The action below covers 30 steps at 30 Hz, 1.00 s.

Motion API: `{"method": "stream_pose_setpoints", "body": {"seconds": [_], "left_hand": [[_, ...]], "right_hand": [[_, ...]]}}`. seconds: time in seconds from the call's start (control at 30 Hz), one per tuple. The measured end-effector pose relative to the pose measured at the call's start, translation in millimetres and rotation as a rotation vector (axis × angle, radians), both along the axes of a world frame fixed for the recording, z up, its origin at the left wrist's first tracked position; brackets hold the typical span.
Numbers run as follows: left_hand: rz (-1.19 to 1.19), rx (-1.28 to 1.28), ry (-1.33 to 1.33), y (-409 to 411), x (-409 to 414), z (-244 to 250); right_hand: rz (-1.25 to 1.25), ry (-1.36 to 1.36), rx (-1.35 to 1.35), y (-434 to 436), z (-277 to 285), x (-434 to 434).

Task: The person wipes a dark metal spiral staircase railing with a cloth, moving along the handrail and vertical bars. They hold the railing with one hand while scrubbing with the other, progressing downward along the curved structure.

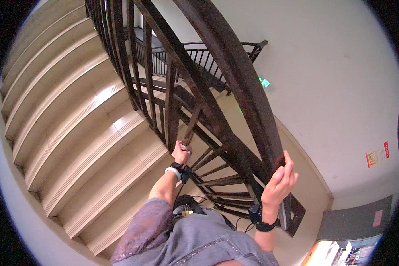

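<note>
My left hand is closed around a small greyish bunched thing, probably a cloth, pressed against the lower part of a dark baluster of the stair railing. What the fingers cover is hidden. To the right, my right hand rests against the side of the thick dark handrail, its fingers extended and holding nothing. Both wrists wear black straps with small devices; the left also has a white band. A lower rail runs beneath the handrail, with the balusters under it.
Tiled stairs with grooved edges fill the left side. Through the railing a lower flight with its own railing shows. A pale wall stands at right, bearing a green lit sign and a poster with writing. A doorway is at lower right.
</note>
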State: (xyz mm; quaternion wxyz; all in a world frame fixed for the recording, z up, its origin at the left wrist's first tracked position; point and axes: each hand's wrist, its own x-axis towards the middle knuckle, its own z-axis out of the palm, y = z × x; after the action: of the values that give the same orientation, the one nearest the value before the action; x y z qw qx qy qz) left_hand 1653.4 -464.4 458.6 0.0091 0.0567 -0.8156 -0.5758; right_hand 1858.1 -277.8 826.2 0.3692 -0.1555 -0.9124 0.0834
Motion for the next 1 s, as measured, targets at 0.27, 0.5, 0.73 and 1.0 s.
{"method": "stream_pose_setpoints", "body": {"seconds": [0.27,0.5,0.73,1.0], "left_hand": [[-0.218,0.299,0.218,-2,-25,145],[-0.326,0.491,0.759,6,-49,279],[-0.210,0.181,0.325,-11,-20,99],[-0.112,0.658,0.454,-77,-48,188]], "right_hand": [[-0.017,0.029,0.002,-2,-4,-4],[-0.039,0.019,-0.003,-4,1,-2],[-0.027,-0.006,-0.054,-6,-2,-1],[0.038,-0.101,-0.319,-7,21,-9]]}}
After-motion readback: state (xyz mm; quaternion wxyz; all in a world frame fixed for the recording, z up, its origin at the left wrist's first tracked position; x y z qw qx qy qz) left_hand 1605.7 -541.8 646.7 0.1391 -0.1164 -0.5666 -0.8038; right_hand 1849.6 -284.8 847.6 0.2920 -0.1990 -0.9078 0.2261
